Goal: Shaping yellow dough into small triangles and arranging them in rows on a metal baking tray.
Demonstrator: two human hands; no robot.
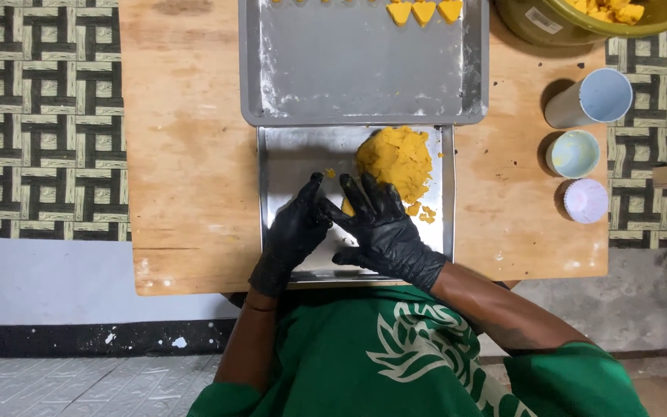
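Both my hands wear black gloves and meet over a small metal tray (287, 158) on a wooden board. My left hand (293, 232) and my right hand (384, 228) press together around a small piece of yellow dough (347, 207), which shows only as a sliver between the fingers. A big mound of the same yellow dough (401, 158) lies on the tray just beyond my right fingertips. Crumbs (426, 214) are scattered beside it.
A larger metal tray (364, 85) lies beyond, with shaped yellow pieces (424, 11) at its far edge. A green bowl (658, 23) of dough stands at top right. Two cylindrical cups (592, 98) (573, 153) and a paper cupcake liner (585, 200) sit on the board (187, 154) at right.
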